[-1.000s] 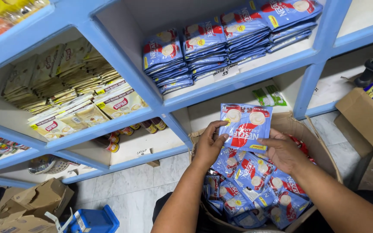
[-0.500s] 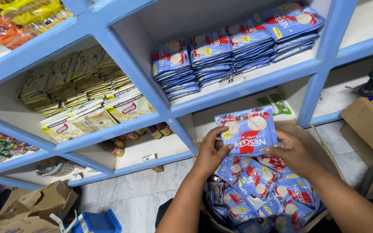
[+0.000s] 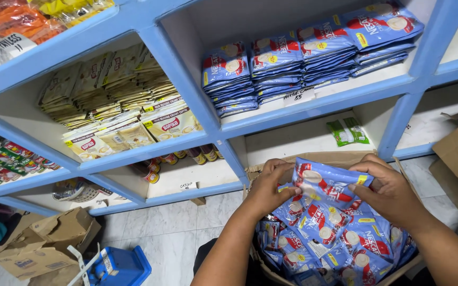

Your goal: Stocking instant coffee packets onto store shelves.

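Blue shelves (image 3: 186, 79) fill the upper frame; four sachet stacks (image 3: 314, 58) sit upper right. Both my hands, left (image 3: 269, 190) and right (image 3: 390, 193), clamp one sachet (image 3: 327, 182) over a full box (image 3: 271, 270), lower right.

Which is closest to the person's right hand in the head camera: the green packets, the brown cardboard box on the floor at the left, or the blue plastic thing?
From the right hand:
1. Green sachet packets, on the shelf just above it.
2. Blue plastic crate, on the floor, far left.
3. Brown cardboard box, farther left still.
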